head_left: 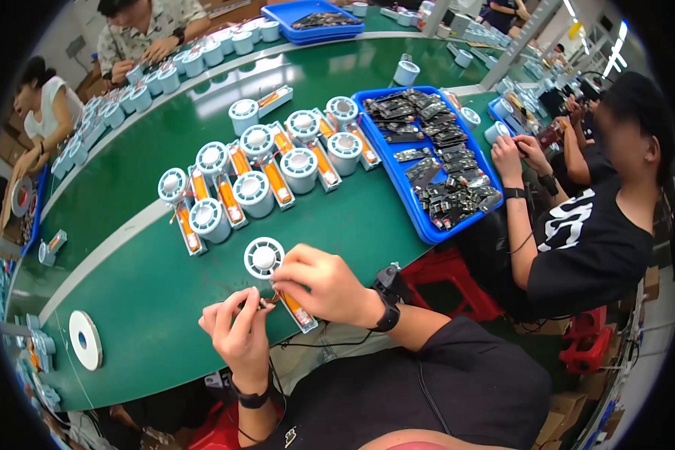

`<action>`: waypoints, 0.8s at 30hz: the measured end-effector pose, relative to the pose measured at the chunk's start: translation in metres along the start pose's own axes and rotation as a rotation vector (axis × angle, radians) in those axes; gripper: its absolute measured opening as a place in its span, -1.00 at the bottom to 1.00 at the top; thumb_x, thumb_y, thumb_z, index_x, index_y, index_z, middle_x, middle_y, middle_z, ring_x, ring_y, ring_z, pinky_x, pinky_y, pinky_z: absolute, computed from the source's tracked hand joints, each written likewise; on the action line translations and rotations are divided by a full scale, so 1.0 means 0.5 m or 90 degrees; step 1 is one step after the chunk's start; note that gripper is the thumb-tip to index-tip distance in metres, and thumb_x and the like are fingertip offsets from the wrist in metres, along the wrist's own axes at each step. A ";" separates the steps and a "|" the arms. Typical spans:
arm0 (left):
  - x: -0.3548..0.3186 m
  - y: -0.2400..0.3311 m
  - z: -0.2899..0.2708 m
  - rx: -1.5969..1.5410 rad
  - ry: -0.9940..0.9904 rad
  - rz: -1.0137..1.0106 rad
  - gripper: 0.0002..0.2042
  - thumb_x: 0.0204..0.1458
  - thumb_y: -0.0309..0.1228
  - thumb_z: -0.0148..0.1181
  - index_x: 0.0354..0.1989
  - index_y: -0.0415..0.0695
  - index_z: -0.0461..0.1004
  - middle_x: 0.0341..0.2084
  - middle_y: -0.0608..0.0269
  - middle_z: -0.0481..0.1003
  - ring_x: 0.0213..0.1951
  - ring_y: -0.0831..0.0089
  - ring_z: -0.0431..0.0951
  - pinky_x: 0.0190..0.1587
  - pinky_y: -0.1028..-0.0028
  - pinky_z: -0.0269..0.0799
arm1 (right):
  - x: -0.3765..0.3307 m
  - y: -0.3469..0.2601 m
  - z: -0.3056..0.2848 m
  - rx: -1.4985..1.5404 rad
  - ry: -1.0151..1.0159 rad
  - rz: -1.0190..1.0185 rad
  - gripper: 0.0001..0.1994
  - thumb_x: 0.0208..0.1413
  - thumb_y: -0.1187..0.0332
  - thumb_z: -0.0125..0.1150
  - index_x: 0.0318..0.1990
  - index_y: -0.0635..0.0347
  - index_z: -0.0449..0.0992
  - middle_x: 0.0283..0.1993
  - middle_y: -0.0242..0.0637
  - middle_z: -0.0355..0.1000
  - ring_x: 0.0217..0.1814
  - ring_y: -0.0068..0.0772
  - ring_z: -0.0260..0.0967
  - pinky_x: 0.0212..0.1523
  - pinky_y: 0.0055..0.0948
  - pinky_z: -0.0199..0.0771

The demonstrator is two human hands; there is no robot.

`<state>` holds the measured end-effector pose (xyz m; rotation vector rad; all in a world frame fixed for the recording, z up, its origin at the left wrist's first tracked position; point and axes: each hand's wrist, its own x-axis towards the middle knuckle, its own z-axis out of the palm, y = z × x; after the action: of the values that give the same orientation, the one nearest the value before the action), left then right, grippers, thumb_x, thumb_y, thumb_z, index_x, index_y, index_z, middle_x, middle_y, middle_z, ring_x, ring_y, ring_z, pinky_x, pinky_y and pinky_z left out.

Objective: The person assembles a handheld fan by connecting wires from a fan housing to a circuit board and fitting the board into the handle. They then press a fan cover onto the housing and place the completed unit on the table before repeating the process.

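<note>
A small fan unit [265, 256] lies in front of me near the table edge, with a round, pale blue slotted head and an opened handle. An orange battery [295, 306] shows in that handle. Thin reddish wires [273, 298] run between my hands beside it. My left hand [238, 330] is closed in a pinch on a small dark part [262, 304], which its fingers partly hide. Over the neck of the fan, my right hand [316, 283] pinches at the wires; its fingertips are partly covered.
Behind the fan stand several similar fan units [253, 193] in rows. To the right, a blue tray [421, 232] holds many dark circuit boards [457, 196]. A white reel [86, 340] lies at left. One co-worker [592, 225] sits close on my right; others work across the curved green table [150, 300].
</note>
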<state>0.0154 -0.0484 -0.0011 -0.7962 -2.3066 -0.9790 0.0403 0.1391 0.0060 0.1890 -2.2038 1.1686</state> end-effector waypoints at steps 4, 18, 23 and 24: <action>-0.014 -0.013 -0.011 -0.099 -0.079 -0.040 -0.61 -0.16 -0.66 0.46 -0.09 -0.12 0.68 -0.19 0.28 0.60 -0.29 0.35 0.49 -0.17 0.37 0.41 | -0.006 0.003 0.004 0.002 -0.041 -0.025 -0.79 0.03 0.52 0.43 -0.16 0.25 0.61 -0.25 -0.24 0.49 -0.31 -0.27 0.51 -0.31 -0.37 0.53; -0.011 -0.022 0.030 -0.259 -0.053 -0.065 -0.58 -0.08 -0.77 0.37 0.02 -0.26 0.62 -0.10 0.03 0.62 -0.22 0.33 0.70 -0.16 0.43 0.66 | 0.009 0.028 -0.038 0.142 -0.169 0.075 -0.85 -0.03 0.65 0.37 -0.28 0.29 0.62 -0.26 -0.23 0.56 -0.35 -0.32 0.54 -0.37 -0.43 0.53; -0.016 -0.023 0.008 -0.282 -0.120 -0.117 -0.60 0.00 -0.76 0.33 0.07 -0.30 0.60 -0.01 -0.05 0.59 -0.19 0.33 0.70 -0.13 0.46 0.66 | -0.004 0.049 -0.014 0.122 -0.206 0.028 -0.82 -0.05 0.69 0.36 -0.26 0.30 0.64 -0.25 -0.26 0.57 -0.34 -0.35 0.55 -0.35 -0.46 0.55; -0.016 -0.023 0.009 -0.309 -0.126 -0.125 -0.60 0.00 -0.76 0.33 0.08 -0.30 0.60 0.00 -0.06 0.59 -0.18 0.32 0.70 -0.13 0.46 0.67 | -0.004 0.049 -0.009 0.118 -0.193 0.013 -0.81 -0.05 0.70 0.35 -0.26 0.29 0.65 -0.24 -0.26 0.58 -0.34 -0.36 0.55 -0.35 -0.47 0.56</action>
<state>0.0119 -0.0541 -0.0143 -0.8953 -2.3750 -1.6563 0.0344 0.1571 -0.0106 0.4488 -2.3559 1.4360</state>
